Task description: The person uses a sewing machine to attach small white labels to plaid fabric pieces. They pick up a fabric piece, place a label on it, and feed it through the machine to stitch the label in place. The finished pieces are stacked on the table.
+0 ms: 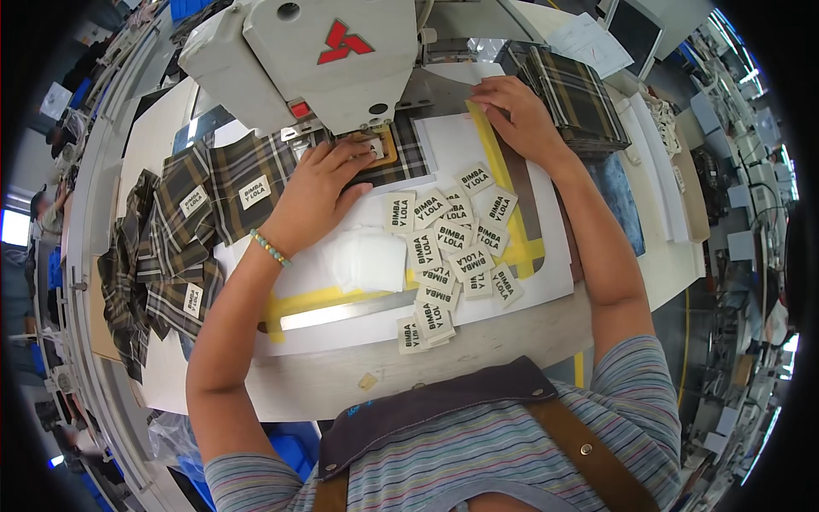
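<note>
1. Workshop bench: a pale grey tabletop (529, 328) carries a white flat template board with yellow tape edging (358, 328); everything below is placed relative to the grey-white sewing machine head (316, 60) at the far edge.
2. Left hand (320, 192), just in front of the machine head: fingers flat and held together, pressing a piece of brown-and-cream plaid cloth (256, 171) down beside the small yellow clamp frame (388, 147) under the needle. Judged: the pressure keeps the cloth square in the frame. A beaded bracelet (270, 247) sits on that wrist.
3. Right hand (520, 115), to the right of the machine head: fingers bent, tips resting on the board's yellow edge; whether it pinches anything, cannot tell.
4. Loose heap of small cream woven labels with dark lettering (452, 247), in front of the machine head between the forearms; judged kept within easy reach.
5. Finished plaid pieces with labels sewn on (171, 247), left of the machine head, overlapping off the bench edge.
6. Stack of folded plaid pieces (576, 94), right of the machine head.
7. Containers: none seen; labels and cloth lie open on the bench.
</note>
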A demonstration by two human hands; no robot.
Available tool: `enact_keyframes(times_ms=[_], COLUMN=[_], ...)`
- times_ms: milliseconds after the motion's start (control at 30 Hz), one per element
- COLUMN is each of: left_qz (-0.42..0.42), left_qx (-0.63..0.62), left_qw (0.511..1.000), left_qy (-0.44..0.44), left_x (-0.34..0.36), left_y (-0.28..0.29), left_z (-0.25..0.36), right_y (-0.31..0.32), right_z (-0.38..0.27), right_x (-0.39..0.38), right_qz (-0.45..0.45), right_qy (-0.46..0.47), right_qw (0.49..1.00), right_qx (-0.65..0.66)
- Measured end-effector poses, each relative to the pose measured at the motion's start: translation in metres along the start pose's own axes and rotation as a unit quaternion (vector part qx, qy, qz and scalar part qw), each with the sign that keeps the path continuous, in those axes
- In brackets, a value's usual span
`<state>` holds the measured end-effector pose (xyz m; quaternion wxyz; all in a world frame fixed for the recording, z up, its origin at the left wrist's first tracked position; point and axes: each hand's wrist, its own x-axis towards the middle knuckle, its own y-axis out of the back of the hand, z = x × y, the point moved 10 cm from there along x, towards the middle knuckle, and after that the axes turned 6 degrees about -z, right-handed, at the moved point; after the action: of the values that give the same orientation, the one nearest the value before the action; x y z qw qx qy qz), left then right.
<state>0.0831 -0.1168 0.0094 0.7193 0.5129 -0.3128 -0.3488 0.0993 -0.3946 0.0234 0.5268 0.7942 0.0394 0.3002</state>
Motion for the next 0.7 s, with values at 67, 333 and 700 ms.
enact_keyframes(times_ms=[67, 333, 700], left_qz=[-0.001, 0.006, 0.045], left_qx=[-0.002, -0.005, -0.012], left_qw=[1.0, 1.0, 0.999], left_qy=[-0.001, -0.007, 0.012], left_x=[0.0, 0.001, 0.001], left_y=[0.001, 0.003, 0.015], left_z=[-0.002, -0.001, -0.007], right_y=[0.0, 0.0, 0.007], right_z=[0.001, 0.001, -0.014], right_x=[0.001, -0.002, -0.013], right_qz=[-0.002, 0.024, -0.001], right_qy=[-0.004, 0.007, 0.0], right_qw=[1.0, 1.0, 1.0], right_qx=[-0.002, 0.008, 0.012])
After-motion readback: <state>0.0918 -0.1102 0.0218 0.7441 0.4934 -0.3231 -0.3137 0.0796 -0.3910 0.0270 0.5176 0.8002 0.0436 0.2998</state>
